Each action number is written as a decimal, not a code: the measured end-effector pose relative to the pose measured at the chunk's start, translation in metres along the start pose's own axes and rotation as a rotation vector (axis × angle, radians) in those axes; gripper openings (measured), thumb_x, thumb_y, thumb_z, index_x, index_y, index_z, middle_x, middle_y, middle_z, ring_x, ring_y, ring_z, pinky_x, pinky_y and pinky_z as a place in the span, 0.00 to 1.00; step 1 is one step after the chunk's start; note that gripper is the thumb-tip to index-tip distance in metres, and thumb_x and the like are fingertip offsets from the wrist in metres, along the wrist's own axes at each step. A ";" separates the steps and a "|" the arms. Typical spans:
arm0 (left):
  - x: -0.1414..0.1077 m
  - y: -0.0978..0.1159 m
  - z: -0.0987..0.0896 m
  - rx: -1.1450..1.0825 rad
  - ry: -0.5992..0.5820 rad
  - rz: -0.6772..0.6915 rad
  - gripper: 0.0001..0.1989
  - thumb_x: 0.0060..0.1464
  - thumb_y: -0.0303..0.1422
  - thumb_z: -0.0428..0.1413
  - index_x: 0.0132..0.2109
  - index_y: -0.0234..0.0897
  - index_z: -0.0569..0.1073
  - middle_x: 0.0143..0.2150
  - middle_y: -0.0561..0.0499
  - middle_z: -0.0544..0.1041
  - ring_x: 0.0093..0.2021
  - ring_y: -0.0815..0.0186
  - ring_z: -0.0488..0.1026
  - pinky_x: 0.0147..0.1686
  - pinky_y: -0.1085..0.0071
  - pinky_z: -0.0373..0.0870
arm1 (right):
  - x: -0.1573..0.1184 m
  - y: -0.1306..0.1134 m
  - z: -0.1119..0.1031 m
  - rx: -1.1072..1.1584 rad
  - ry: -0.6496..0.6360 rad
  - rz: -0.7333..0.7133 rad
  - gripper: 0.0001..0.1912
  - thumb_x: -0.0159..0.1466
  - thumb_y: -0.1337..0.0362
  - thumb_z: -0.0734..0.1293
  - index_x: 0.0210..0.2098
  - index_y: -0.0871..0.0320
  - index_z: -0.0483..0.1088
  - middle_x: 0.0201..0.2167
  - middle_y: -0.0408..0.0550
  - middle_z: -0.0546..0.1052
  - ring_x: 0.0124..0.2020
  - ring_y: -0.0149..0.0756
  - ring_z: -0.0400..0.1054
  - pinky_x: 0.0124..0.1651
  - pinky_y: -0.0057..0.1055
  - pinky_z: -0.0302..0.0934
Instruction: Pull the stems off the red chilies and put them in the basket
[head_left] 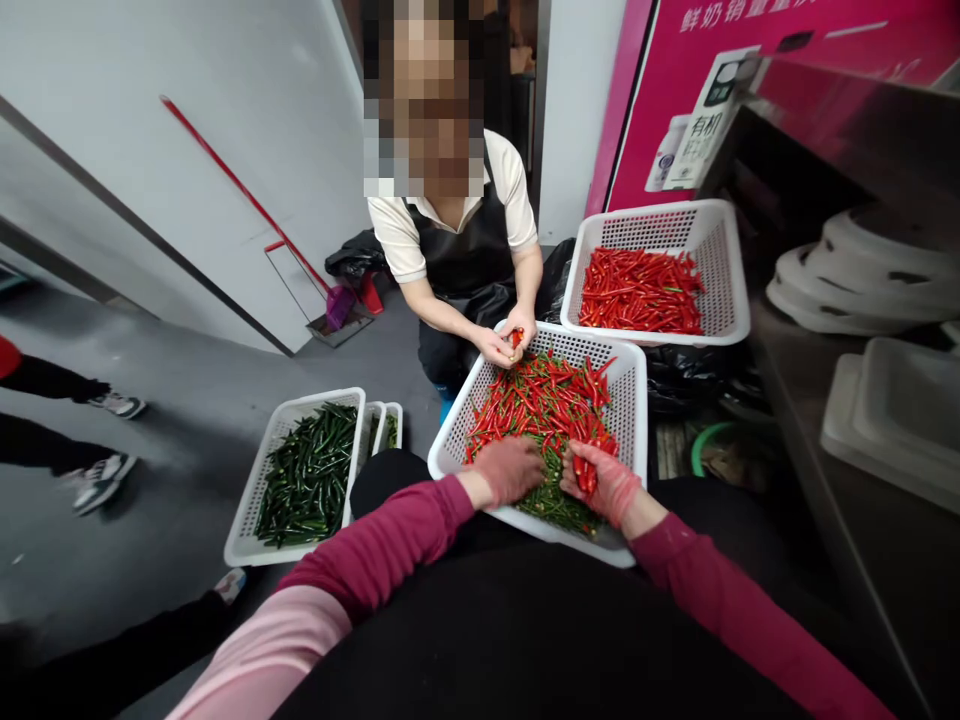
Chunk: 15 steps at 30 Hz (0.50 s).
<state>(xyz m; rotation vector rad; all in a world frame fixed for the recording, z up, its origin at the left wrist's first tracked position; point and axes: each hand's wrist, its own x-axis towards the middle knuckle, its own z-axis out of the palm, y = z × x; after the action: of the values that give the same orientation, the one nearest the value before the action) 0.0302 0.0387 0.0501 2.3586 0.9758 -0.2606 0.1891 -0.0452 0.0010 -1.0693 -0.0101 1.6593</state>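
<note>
A white perforated basket [640, 410] stands tilted in front of my lap. Inside lie many red chili peppers [536, 400], with a heap of green stems [556, 500] on the near side. My left hand [511, 470], in a thin see-through glove, reaches palm down over the peppers and stems; its fingers are slightly apart and bent, with nothing visible in them. Gloved the same way, my right hand [606, 482] is closed round several red chili peppers [584, 474] above the basket's right side. Its palm is partly hidden.
Across the basket, a co-worker [465, 250] holds something red in both hands. A second basket [739, 270] of red chilies stands behind right, one of green chilies [307, 475] at left. A steel shelf with white containers [892, 400] flanks the right; someone's legs [52, 435] are at left.
</note>
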 end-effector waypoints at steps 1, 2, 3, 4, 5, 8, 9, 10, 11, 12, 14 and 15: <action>0.013 -0.003 -0.007 0.084 0.001 -0.116 0.14 0.53 0.40 0.49 0.43 0.43 0.74 0.47 0.47 0.72 0.47 0.61 0.68 0.46 0.67 0.63 | 0.000 -0.004 -0.002 0.036 -0.008 -0.034 0.06 0.54 0.64 0.66 0.23 0.59 0.65 0.18 0.45 0.73 0.18 0.31 0.66 0.22 0.29 0.63; 0.028 -0.006 -0.012 0.126 -0.013 -0.286 0.15 0.54 0.38 0.48 0.46 0.43 0.73 0.49 0.45 0.71 0.47 0.60 0.68 0.46 0.65 0.64 | -0.001 -0.007 -0.002 0.062 -0.016 -0.061 0.04 0.54 0.66 0.66 0.24 0.58 0.66 0.22 0.46 0.74 0.22 0.33 0.69 0.25 0.30 0.65; 0.042 -0.007 -0.016 0.142 -0.029 -0.369 0.15 0.54 0.36 0.48 0.46 0.39 0.73 0.48 0.42 0.72 0.47 0.57 0.69 0.45 0.63 0.65 | -0.001 -0.010 -0.003 0.079 -0.021 -0.078 0.02 0.54 0.67 0.66 0.26 0.58 0.67 0.24 0.47 0.75 0.25 0.35 0.70 0.28 0.32 0.66; 0.056 -0.008 -0.017 0.149 -0.038 -0.433 0.15 0.53 0.34 0.49 0.45 0.36 0.74 0.47 0.39 0.72 0.46 0.55 0.70 0.43 0.61 0.65 | -0.002 -0.012 -0.002 0.093 -0.024 -0.095 0.01 0.53 0.69 0.66 0.27 0.58 0.68 0.25 0.47 0.76 0.27 0.36 0.71 0.30 0.33 0.67; 0.068 -0.007 -0.016 0.148 -0.047 -0.478 0.15 0.52 0.33 0.50 0.45 0.33 0.74 0.46 0.37 0.73 0.46 0.53 0.70 0.42 0.59 0.66 | -0.003 -0.014 -0.002 0.103 -0.022 -0.107 0.02 0.53 0.70 0.66 0.28 0.58 0.68 0.24 0.46 0.76 0.27 0.35 0.71 0.31 0.34 0.67; 0.089 0.000 -0.002 0.141 -0.055 -0.536 0.15 0.49 0.30 0.52 0.43 0.29 0.74 0.44 0.33 0.73 0.46 0.49 0.70 0.40 0.57 0.67 | -0.006 -0.014 0.000 0.098 0.020 -0.104 0.03 0.53 0.69 0.67 0.28 0.59 0.68 0.20 0.43 0.73 0.22 0.34 0.70 0.30 0.34 0.68; 0.091 0.001 0.003 0.136 -0.055 -0.547 0.14 0.49 0.28 0.52 0.43 0.28 0.75 0.44 0.33 0.73 0.46 0.49 0.70 0.40 0.58 0.67 | -0.006 -0.013 0.000 0.084 0.037 -0.099 0.03 0.52 0.69 0.68 0.28 0.60 0.68 0.19 0.43 0.73 0.21 0.34 0.69 0.30 0.34 0.68; 0.091 0.001 0.006 0.128 -0.054 -0.552 0.14 0.48 0.27 0.52 0.43 0.29 0.74 0.44 0.33 0.73 0.46 0.50 0.70 0.40 0.58 0.67 | -0.005 -0.011 0.000 0.064 0.056 -0.098 0.04 0.52 0.69 0.69 0.28 0.60 0.68 0.19 0.43 0.73 0.21 0.34 0.69 0.29 0.34 0.68; 0.090 0.000 0.008 0.119 -0.051 -0.553 0.15 0.48 0.27 0.52 0.43 0.29 0.74 0.44 0.33 0.73 0.45 0.50 0.70 0.40 0.59 0.67 | -0.004 -0.009 0.000 0.040 0.075 -0.100 0.05 0.51 0.70 0.69 0.28 0.60 0.68 0.19 0.44 0.73 0.20 0.34 0.69 0.28 0.34 0.68; 0.087 -0.003 0.008 0.107 -0.045 -0.545 0.15 0.49 0.29 0.52 0.44 0.30 0.74 0.45 0.35 0.73 0.45 0.51 0.71 0.40 0.60 0.67 | -0.002 -0.007 -0.001 0.016 0.097 -0.102 0.06 0.50 0.70 0.70 0.28 0.61 0.68 0.18 0.44 0.73 0.20 0.34 0.69 0.27 0.34 0.68; 0.080 -0.010 0.004 0.083 -0.024 -0.502 0.16 0.49 0.35 0.53 0.45 0.33 0.74 0.46 0.38 0.73 0.45 0.54 0.71 0.41 0.63 0.67 | 0.003 -0.002 0.000 -0.024 0.145 -0.113 0.08 0.48 0.71 0.70 0.28 0.61 0.68 0.18 0.43 0.72 0.19 0.33 0.68 0.26 0.34 0.68; 0.075 -0.014 0.000 0.073 -0.009 -0.472 0.17 0.49 0.38 0.52 0.45 0.35 0.73 0.46 0.41 0.73 0.45 0.55 0.71 0.41 0.65 0.67 | 0.006 0.000 0.001 -0.042 0.166 -0.123 0.10 0.48 0.71 0.71 0.29 0.61 0.68 0.18 0.42 0.72 0.18 0.33 0.68 0.26 0.33 0.68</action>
<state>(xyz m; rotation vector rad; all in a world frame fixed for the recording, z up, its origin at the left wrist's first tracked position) 0.0740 0.0905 0.0158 2.1572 1.5336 -0.4924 0.1884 -0.0396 -0.0023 -1.2117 -0.0026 1.4629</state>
